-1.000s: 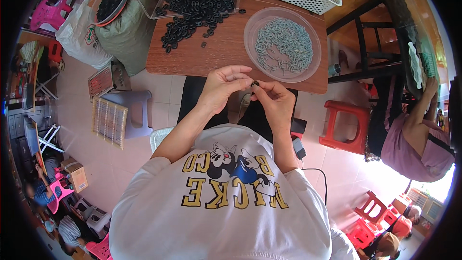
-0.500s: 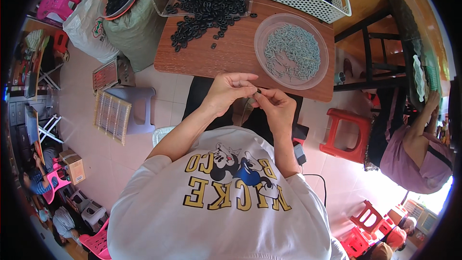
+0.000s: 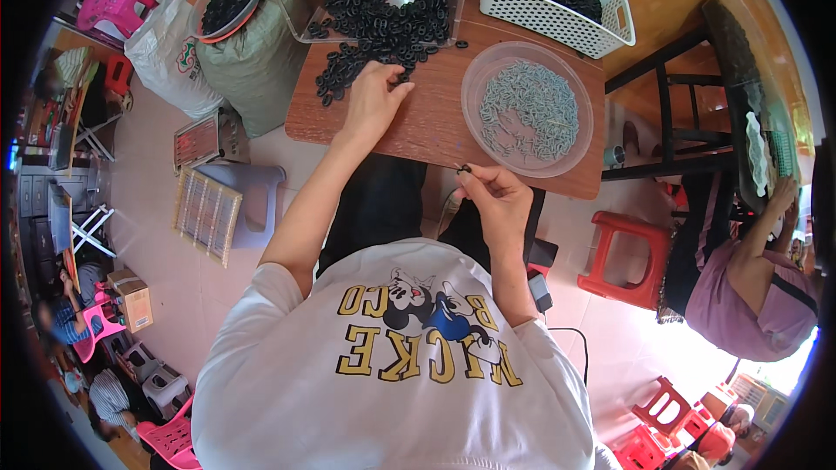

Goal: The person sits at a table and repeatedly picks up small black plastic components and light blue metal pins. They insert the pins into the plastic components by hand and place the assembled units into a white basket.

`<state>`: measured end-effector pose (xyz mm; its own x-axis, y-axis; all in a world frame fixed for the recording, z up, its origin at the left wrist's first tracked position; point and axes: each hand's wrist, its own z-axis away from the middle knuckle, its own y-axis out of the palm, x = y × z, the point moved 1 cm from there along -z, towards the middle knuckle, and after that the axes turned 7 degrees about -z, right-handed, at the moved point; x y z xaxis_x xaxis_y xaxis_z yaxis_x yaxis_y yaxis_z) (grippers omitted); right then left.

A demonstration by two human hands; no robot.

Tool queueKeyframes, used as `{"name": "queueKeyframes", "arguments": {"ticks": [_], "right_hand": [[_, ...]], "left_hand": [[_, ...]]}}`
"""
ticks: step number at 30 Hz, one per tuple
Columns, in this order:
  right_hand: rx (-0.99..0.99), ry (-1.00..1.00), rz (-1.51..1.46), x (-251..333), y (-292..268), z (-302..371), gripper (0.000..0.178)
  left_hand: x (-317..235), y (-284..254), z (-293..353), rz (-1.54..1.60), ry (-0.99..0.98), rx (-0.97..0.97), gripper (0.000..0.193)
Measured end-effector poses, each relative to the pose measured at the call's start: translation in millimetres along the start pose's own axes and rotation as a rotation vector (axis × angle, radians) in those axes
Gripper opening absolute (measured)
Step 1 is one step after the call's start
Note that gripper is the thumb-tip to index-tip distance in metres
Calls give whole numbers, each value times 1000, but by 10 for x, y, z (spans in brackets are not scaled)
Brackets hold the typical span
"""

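My left hand [image 3: 376, 103] reaches over the table to the near edge of a pile of small black oval pieces with holes [image 3: 348, 65]. Its thumb and forefinger close around one of these pieces at the pile's edge. At the table's front edge, my right hand [image 3: 496, 198] pinches another black oval piece [image 3: 464, 169] between thumb and forefinger. A thin tip seems to stick out of that piece, too small to tell. Right of the pile stands a round clear tub [image 3: 471, 113] with many small silvery screws [image 3: 531, 109].
A clear bin [image 3: 458, 9] spills black pieces onto the brown table [image 3: 427, 126]. Behind the tub stands a white perforated basket [image 3: 557, 19] of black pieces. Full sacks [image 3: 248, 78] are at the left, a red stool [image 3: 623, 261] at the right. A person [image 3: 749, 287] works far right.
My left hand has left my right hand and moved forward and left to the pile of black pieces. My right hand stays near the table edge, still pinching its piece.
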<state>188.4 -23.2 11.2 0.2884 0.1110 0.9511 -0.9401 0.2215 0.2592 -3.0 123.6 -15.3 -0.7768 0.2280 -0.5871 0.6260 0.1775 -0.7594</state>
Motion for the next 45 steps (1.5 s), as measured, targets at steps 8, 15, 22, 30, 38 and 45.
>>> {"name": "queueKeyframes", "arguments": {"ticks": [8, 15, 22, 30, 38, 45], "right_hand": [[2, -2, 17, 24, -14, -1, 11], [31, -30, -111, 80, 90, -154, 15], [112, -41, -104, 72, 249, -369, 14], [155, -25, -63, 70, 332, -366, 14], [136, -20, -45, 61, 322, -334, 14], [141, -42, -59, 87, 335, -289, 22]], "left_hand": [[128, 239, -133, -162, 122, -35, 29], [137, 76, -28, 227, -141, 38, 22], [-146, -180, 338, 1270, -579, 285, 22], [-383, -264, 618, 1431, -620, 354, 22], [-435, -269, 671, 1374, -541, 340, 19], [-460, -221, 759, 1164, -448, 308, 19]]}}
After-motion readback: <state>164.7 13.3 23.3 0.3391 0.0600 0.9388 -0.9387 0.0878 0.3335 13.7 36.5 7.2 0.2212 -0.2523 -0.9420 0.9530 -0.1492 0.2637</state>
